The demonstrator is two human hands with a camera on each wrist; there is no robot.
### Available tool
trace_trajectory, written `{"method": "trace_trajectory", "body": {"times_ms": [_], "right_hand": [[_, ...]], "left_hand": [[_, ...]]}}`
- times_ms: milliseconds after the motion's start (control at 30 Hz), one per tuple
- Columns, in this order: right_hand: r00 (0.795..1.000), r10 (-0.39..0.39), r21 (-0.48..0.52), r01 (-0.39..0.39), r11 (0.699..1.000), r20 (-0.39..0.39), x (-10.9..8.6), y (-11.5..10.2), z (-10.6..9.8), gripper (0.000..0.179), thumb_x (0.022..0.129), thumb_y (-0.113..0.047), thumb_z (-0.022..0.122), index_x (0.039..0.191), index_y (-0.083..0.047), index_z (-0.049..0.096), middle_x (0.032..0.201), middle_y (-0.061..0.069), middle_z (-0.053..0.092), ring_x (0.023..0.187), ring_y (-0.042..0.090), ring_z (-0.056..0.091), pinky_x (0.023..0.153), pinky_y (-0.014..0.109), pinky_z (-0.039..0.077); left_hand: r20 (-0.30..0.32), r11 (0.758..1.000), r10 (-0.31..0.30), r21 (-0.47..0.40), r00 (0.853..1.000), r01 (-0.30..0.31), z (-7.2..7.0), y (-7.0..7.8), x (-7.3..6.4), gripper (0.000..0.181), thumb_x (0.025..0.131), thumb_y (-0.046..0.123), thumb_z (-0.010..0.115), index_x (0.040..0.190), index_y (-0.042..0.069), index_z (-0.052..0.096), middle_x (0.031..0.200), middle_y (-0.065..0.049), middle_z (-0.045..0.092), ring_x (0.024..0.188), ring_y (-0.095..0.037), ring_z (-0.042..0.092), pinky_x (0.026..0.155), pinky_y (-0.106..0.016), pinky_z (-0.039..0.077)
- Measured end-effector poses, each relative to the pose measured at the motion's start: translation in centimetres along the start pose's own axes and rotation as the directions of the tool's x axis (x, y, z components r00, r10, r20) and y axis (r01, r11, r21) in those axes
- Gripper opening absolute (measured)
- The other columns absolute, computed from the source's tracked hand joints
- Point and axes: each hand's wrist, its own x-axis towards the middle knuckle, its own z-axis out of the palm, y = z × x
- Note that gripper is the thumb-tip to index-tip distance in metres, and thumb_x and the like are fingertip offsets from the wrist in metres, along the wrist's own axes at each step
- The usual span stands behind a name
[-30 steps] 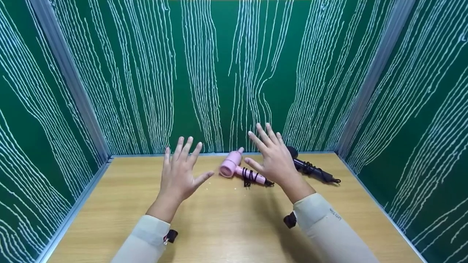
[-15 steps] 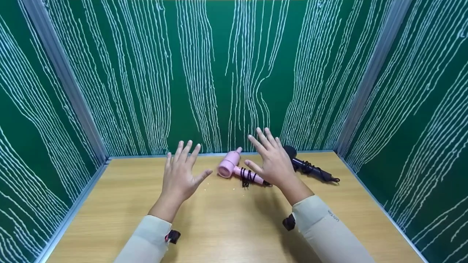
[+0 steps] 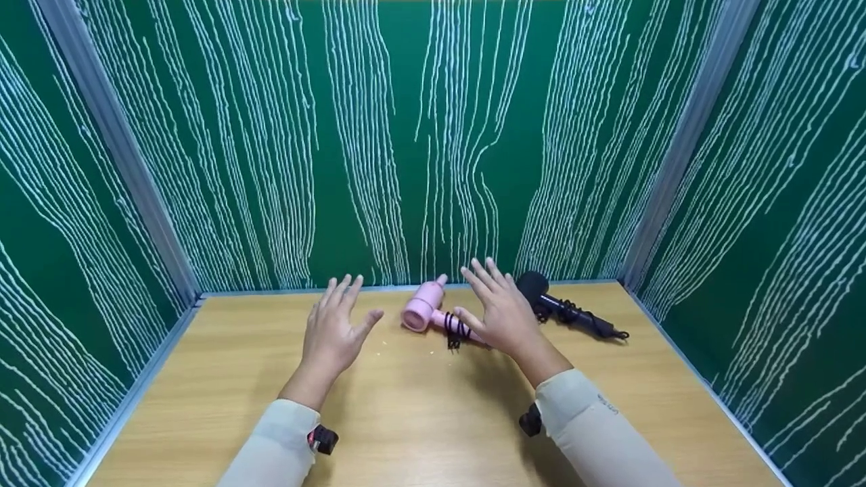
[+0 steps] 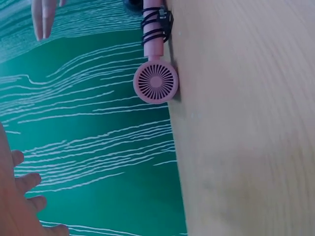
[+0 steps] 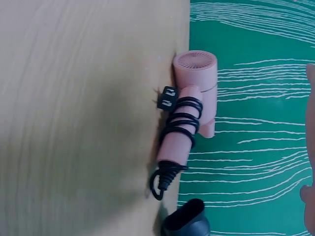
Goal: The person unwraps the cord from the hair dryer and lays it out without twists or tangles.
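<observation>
A pink hair dryer (image 3: 425, 306) lies near the back edge of the table, its black cord wound round the handle and a two-pin plug (image 5: 168, 98) beside it. My left hand (image 3: 333, 335) hovers to its left, fingers spread and holding nothing. Above and to the right of it hangs my right hand (image 3: 504, 314), also spread and bare, overlapping the end of the pink handle in the head view. Just beyond that hand lies a black hair dryer (image 3: 582, 318) with its cord wrapped round the handle. In the right wrist view the black dryer's nozzle (image 5: 186, 219) shows.
A wooden table (image 3: 406, 419) runs under both hands. Green panels (image 3: 352, 237) with wavy white lines enclose it at the back and both sides, with grey posts (image 3: 666, 169) in the corners. Small pale specks dot the wood near the pink dryer.
Both hands have sunk a little toward the table, the right drifting slightly left, so more of the black hair dryer shows. The view has shifted slightly. Both dryers stay in place.
</observation>
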Motion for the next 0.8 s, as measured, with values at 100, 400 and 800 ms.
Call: {"method": "trace_trajectory", "body": {"times_ms": [100,400,800], "right_hand": [[0.999,0.025,0.02,-0.026,0.999,0.04,-0.2,0.0,0.8,0.084,0.111,-0.069,0.058,0.181,-0.031,0.031,0.191,-0.003,0.018,0.179,0.032,0.014,0.142,0.063,0.019],[0.994,0.05,0.059,-0.056,0.997,0.098,0.2,0.3,2.3,0.082,0.112,-0.064,0.058,0.181,-0.029,0.03,0.19,0.004,0.025,0.179,0.035,0.014,0.142,0.064,0.022],[0.974,0.094,0.169,-0.13,0.977,0.204,-0.1,0.2,4.6,0.082,0.114,-0.065,0.055,0.182,-0.026,0.028,0.191,0.007,0.023,0.179,0.036,0.015,0.143,0.061,0.022]], "left_hand": [[0.037,0.999,-0.039,-0.036,0.999,0.041,0.6,-0.5,-0.2,0.087,0.11,0.075,0.053,0.179,0.026,0.035,0.187,-0.009,0.033,0.178,-0.04,0.02,0.139,-0.074,0.02],[0.093,0.984,-0.111,-0.131,0.989,0.123,1.7,-1.6,0.4,0.086,0.112,0.077,0.047,0.179,0.024,0.038,0.187,-0.009,0.035,0.176,-0.042,0.024,0.138,-0.073,0.024],[0.154,0.971,-0.166,-0.145,0.974,0.188,3.7,-2.2,0.6,0.094,0.109,0.085,0.04,0.176,0.019,0.043,0.183,-0.014,0.041,0.173,-0.046,0.03,0.138,-0.072,0.027]]}}
